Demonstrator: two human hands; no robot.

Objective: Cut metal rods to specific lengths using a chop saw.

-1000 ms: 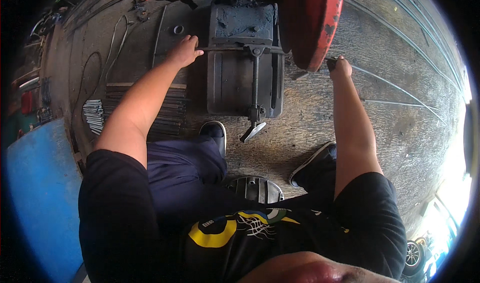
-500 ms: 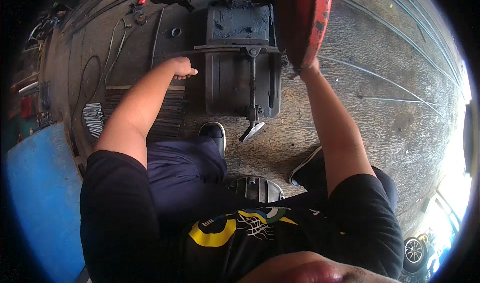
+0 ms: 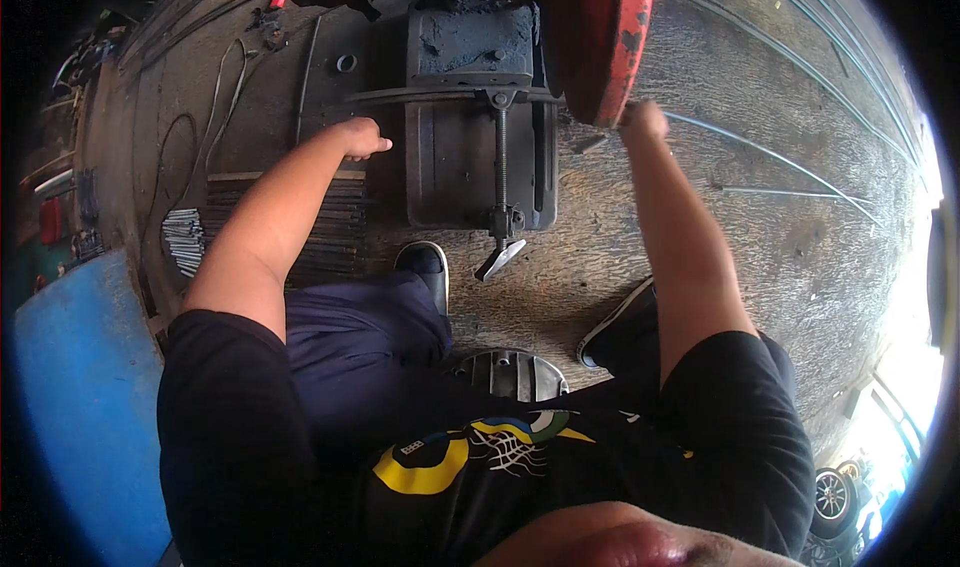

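A cut-off saw with a red blade guard [image 3: 632,47] and a dark metal base [image 3: 455,167] stands on the floor before me. A threaded clamp screw [image 3: 502,147] with a handle [image 3: 500,261] runs over the base, and a thin bar [image 3: 385,96] crosses it. My left hand [image 3: 364,139] is closed just left of the base; what it holds, if anything, is hidden. Beside the guard's lower edge, my right hand [image 3: 645,121] is closed at a long thin metal rod [image 3: 770,153] stretching right. Some of its fingers are hidden. A short dark piece [image 3: 590,144] lies between saw and hand.
Dark rods [image 3: 325,222] and a bundle of short pale rods [image 3: 183,241] lie at left, with a ring [image 3: 346,64] and a looped cord [image 3: 215,107] farther off. A blue panel [image 3: 85,397] stands near left. Long rods [image 3: 800,52] and another rod [image 3: 790,194] lie right.
My right hand has shifted slightly right, away from the guard, and the short dark piece beside it now shows more clearly. My left hand stays nearly in place. The whole view has shifted slightly.
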